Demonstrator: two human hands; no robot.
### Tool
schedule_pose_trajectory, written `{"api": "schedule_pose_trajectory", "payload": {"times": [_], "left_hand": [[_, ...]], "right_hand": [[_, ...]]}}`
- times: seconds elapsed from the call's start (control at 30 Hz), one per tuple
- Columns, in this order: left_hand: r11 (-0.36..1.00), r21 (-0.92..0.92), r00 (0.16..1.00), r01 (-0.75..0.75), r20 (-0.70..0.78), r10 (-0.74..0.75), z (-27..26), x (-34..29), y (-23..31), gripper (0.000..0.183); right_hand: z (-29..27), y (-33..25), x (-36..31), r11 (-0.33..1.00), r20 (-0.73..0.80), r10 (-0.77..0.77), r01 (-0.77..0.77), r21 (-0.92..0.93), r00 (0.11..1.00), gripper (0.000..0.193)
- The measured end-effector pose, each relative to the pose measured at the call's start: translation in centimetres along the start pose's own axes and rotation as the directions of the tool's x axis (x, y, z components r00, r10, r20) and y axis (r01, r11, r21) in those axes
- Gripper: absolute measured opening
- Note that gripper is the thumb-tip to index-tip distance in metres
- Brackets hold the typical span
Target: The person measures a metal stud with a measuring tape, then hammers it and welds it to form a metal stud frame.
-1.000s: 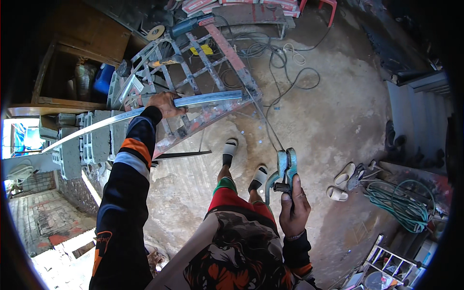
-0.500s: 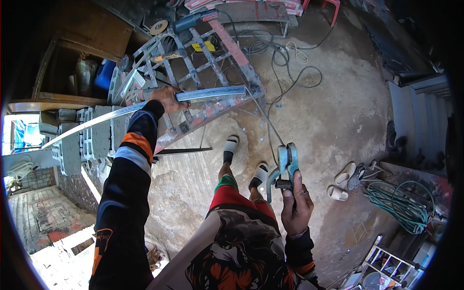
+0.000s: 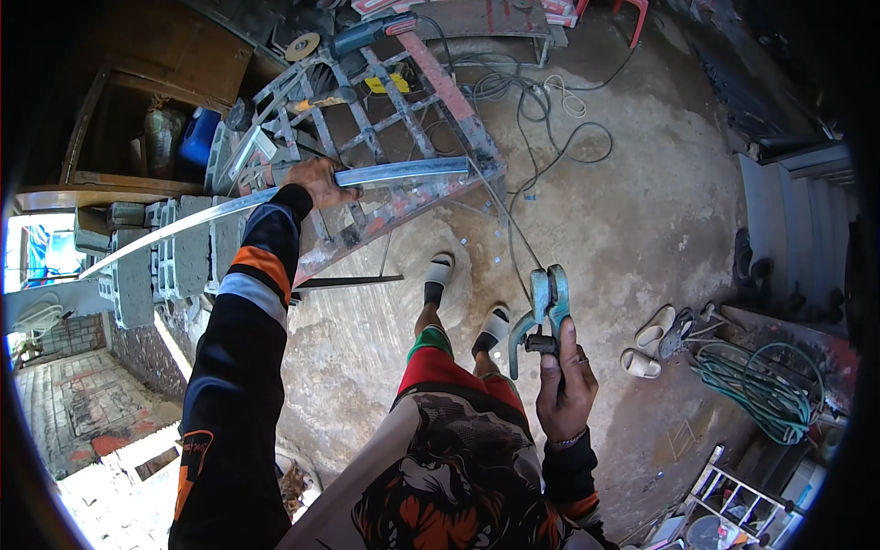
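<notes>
My left hand (image 3: pixel 318 183) is wrapped round a long silvery metal tube (image 3: pixel 403 172). The tube lies across the paint-stained metal grid table (image 3: pixel 367 137), and its far part runs off to the left past the blocks. In my right hand (image 3: pixel 566 385) is a worn blue metal clamp-like tool (image 3: pixel 548 298) with a curved hook and a black cylindrical part (image 3: pixel 541 343). My thumb and fingers close around its lower end. From its top a thin straight rod (image 3: pixel 504 215) reaches up toward the tube's right end. The tool hangs apart from the table.
An angle grinder (image 3: pixel 362 37) and a yellow object (image 3: pixel 387 84) sit on the table's far side. Dark cables (image 3: pixel 536 110) coil on the concrete floor. Grey hollow blocks (image 3: pixel 174 257) stand at left. Slippers (image 3: pixel 646 344), a green hose (image 3: pixel 761 390) and a stool (image 3: pixel 632 14) are at right.
The blue tool and my right hand have shifted very slightly, the tool tilting a little. My left hand keeps its grip on the tube with hardly any movement.
</notes>
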State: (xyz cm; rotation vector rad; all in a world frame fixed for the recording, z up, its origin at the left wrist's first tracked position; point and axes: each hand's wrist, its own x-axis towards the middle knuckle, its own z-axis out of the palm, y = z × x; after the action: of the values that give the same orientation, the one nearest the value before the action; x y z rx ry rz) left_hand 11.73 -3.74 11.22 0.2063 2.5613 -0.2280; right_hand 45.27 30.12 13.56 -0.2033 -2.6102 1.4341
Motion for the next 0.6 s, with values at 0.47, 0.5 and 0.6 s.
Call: {"api": "schedule_pose_trajectory", "payload": {"times": [0.47, 0.5, 0.6], "left_hand": [[1.0, -0.001, 0.999, -0.026, 0.028, 0.026, -0.05, 0.15, -0.05, 0.05], [0.999, -0.002, 0.999, -0.038, 0.015, 0.038, -0.02, 0.1, -0.02, 0.051], [1.0, -0.022, 1.0, 0.0, 0.021, 0.001, 0.0, 0.07, 0.04, 0.053]], "right_hand": [[0.44, 0.15, 0.04, 0.827, 0.018, 0.344, -0.312, 0.467, 0.939, 0.057], [0.22, 0.23, 0.0, 0.894, -0.025, 0.285, -0.256, 0.367, 0.958, 0.055], [0.33, 0.77, 0.16, 0.998, -0.129, -0.044, 0.05, 0.049, 0.991, 0.052]]}}
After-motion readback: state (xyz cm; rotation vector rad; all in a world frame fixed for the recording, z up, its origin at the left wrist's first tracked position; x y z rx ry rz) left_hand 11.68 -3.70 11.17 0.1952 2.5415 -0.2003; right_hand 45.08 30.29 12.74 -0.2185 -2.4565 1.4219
